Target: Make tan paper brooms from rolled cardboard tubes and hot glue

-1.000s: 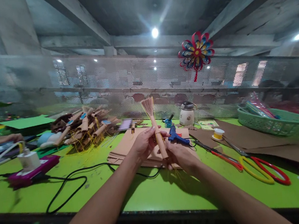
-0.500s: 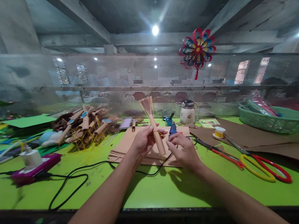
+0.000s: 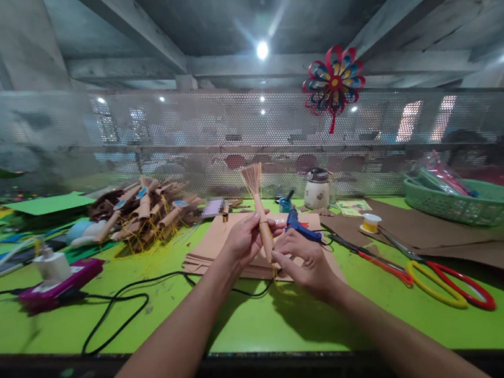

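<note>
A perforated panel (image 3: 206, 126) spans the background behind a lime-green worktop (image 3: 254, 339). Dark brown sheets (image 3: 500, 254) cover part of the worktop's right side. A heap of tan paper bundles (image 3: 152, 209), tangled with yellow strands, lies on the left; a green basket (image 3: 502, 201) stands far right, holding something in clear wrapping. A stack of tan sheets (image 3: 212, 238) lies in the middle, beneath both hands.

The left hand (image 3: 246, 238) pinches the middle of a rolled paper piece (image 3: 259, 207) between thumb and fingers. The right hand (image 3: 307, 262) is curled, its fingertips at the roll's lower end; I cannot tell whether they close on it. The piece is held above the stack, tilted slightly, its pleated fan end up.

Scissors with yellow and red handles (image 3: 412, 266) lie to the right, and a purple power strip (image 3: 77, 277) to the left. Beyond the right hand lies a blue glue gun (image 3: 302, 229), with a lidded jar (image 3: 317, 192) farther back. Smaller still are a spool of yellow thread (image 3: 370, 223) and a little blue bottle (image 3: 286, 202).
</note>
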Tool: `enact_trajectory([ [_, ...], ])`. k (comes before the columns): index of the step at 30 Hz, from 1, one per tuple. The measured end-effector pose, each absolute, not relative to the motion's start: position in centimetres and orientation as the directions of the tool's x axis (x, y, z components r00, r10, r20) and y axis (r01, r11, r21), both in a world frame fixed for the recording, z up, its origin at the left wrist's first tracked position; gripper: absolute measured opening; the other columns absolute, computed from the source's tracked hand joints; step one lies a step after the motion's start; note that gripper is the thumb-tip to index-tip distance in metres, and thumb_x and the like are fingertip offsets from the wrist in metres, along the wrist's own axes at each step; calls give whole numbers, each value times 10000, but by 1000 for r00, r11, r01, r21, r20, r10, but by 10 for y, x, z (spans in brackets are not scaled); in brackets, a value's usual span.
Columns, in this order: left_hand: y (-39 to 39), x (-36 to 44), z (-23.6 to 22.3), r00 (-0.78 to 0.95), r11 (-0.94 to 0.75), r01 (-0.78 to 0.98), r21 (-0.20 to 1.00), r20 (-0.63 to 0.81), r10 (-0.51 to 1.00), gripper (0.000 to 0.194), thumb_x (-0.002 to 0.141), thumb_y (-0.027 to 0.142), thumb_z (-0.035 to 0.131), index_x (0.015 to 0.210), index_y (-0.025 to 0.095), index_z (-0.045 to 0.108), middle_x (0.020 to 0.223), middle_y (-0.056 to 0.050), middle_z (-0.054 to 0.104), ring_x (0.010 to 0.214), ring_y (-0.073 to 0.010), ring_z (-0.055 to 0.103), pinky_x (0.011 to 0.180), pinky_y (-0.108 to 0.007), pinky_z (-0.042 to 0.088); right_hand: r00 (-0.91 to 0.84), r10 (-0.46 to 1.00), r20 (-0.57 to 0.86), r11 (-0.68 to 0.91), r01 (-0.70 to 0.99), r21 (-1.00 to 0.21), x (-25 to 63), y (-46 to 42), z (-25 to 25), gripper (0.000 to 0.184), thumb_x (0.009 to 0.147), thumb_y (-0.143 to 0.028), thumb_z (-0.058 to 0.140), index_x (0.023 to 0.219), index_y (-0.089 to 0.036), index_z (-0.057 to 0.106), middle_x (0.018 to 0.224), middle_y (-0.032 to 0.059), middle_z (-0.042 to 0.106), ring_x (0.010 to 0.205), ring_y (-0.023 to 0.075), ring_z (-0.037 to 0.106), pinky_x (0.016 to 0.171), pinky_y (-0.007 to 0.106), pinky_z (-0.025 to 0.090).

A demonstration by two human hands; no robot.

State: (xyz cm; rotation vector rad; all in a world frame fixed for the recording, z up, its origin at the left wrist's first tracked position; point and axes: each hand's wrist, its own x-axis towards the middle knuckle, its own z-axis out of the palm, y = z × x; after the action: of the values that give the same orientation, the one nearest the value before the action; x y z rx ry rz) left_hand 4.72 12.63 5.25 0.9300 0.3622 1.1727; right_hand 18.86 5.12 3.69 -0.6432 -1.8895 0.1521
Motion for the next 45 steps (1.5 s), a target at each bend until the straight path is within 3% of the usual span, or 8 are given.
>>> enact_trajectory([
  [7,125,50,51,389,106,-614,782,183,903,215,913,110,354,1043,49,515,698,-102,655,716,-222,683,743,-394,550,-237,540,807,810,408,-422,189,49,36,193,852,-176,531,682,-160,623,653,47,602,665,169,518,658,309,427],
  [22,126,50,49,378,59,-596,801,215,901,200,902,115,385,1013,62,543,672,-77,601,629,-156,624,554,-224,496,-253,587,769,773,457,-439,188,47,37,228,847,-210,518,644,-150,600,630,49,598,633,156,534,628,279,413],
  [28,129,49,50,342,27,-608,794,231,911,200,902,109,375,979,62,553,643,-69,589,578,-140,599,530,-217,482,-225,713,664,678,460,-572,188,47,35,324,860,-307,522,587,-149,596,554,26,583,520,128,518,554,260,402],
  [32,130,47,50,352,33,-594,804,222,909,204,899,106,377,994,50,549,654,-91,607,583,-153,608,537,-234,492,-85,785,613,605,316,-731,193,56,31,252,834,-357,577,694,-150,612,596,26,607,539,135,542,533,248,429],
  [38,129,47,51,378,60,-592,804,211,902,213,900,107,382,1023,57,549,667,-88,615,611,-161,627,562,-243,512,147,762,631,578,286,-764,207,77,29,222,750,-356,673,701,-164,573,674,20,616,624,138,557,622,261,463],
  [42,127,48,52,386,71,-595,801,207,899,220,900,103,393,1052,62,547,672,-82,626,635,-162,645,574,-236,528,85,863,498,480,166,-861,205,78,30,299,720,-431,681,679,-167,547,541,1,594,466,117,519,479,239,431],
  [45,125,48,53,379,78,-600,796,198,904,237,900,101,405,1096,72,537,680,-79,641,659,-171,660,601,-254,546,32,898,439,425,193,-884,200,75,29,351,743,-499,634,666,-165,559,432,-28,534,355,90,424,381,215,348],
])
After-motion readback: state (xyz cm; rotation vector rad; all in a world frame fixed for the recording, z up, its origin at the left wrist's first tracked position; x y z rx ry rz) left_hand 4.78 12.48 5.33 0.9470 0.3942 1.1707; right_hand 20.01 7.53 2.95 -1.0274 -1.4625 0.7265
